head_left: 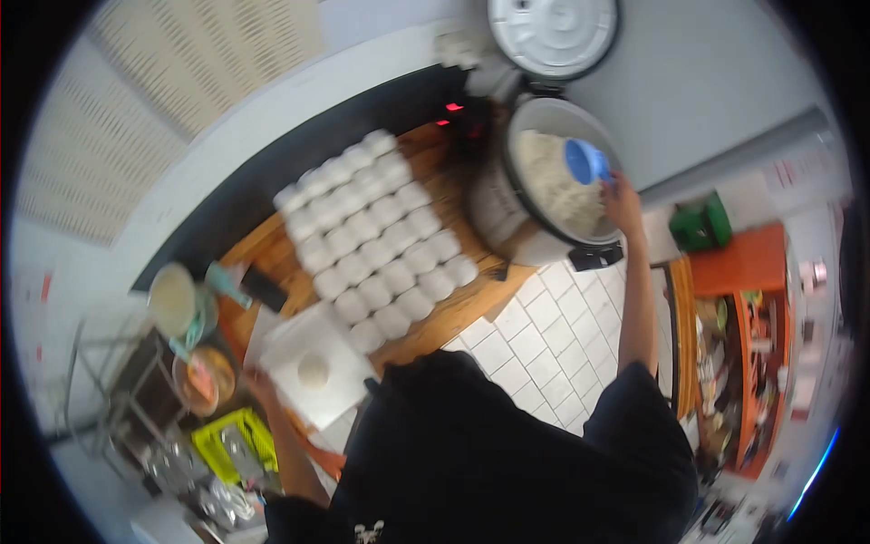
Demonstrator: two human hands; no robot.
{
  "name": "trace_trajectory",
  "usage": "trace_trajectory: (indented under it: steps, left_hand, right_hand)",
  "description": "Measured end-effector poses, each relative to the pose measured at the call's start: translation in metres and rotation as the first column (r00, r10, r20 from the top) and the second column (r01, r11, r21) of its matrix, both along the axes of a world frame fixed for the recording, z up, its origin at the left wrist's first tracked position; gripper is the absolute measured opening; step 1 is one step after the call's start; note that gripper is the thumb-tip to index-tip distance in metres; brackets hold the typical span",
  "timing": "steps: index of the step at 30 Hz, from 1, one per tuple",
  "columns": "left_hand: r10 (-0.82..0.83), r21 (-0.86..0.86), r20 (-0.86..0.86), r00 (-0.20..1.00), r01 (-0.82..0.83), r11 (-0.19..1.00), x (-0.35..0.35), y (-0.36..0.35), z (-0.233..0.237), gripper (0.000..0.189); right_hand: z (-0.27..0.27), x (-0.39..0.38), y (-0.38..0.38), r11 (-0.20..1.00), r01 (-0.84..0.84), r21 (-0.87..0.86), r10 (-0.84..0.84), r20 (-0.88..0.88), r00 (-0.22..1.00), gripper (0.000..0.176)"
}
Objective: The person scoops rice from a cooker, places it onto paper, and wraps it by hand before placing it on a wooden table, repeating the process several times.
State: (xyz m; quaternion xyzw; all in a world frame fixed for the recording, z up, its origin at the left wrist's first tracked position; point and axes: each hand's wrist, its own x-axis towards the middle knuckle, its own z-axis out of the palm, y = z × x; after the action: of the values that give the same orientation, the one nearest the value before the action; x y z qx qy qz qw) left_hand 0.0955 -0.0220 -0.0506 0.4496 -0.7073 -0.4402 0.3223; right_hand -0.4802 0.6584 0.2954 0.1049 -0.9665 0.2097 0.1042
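My right hand [620,203] holds the handle of a blue scoop [584,161] inside a large round container [494,204] with its lid up. Off-white, lumpy contents [555,177] partly fill that container, and the scoop is just above them. On the left, my left hand [261,385] grips the edge of a white sheet or bag [340,367], which bears a small pale round mound [314,371]. Between the hands, rows of white rounded items [372,236] cover part of a wooden table [494,295].
A pale tub [174,299], a bowl [204,381] and a yellow-green basket [234,444] stand at the left. The open lid [555,36] rises behind the container. An orange shelf [761,363] and a green object [700,224] are at the right.
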Motion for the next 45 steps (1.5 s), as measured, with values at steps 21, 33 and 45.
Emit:
trace_trajectory:
  steps: [21, 33, 45]
  left_hand:
    - [0.125, -0.171, 0.746, 0.654, 0.007, 0.985, 0.041, 0.172, 0.027, 0.027]
    - [0.108, -0.051, 0.786, 0.609, -0.111, 0.993, 0.007, 0.193, 0.058, 0.025]
    - [-0.175, 0.133, 0.614, 0.77, 0.118, 0.984, 0.053, 0.164, 0.041, 0.027]
  right_hand:
    - [0.026, -0.025, -0.048, 0.544, -0.647, 0.534, 0.154, 0.695, 0.703, 0.029]
    - [0.012, -0.002, -0.034, 0.645, -0.648, 0.406, 0.298, 0.647, 0.702, 0.029]
    - [0.016, 0.002, -0.012, 0.678, -0.436, 0.592, 0.404, 0.196, 0.894, 0.041]
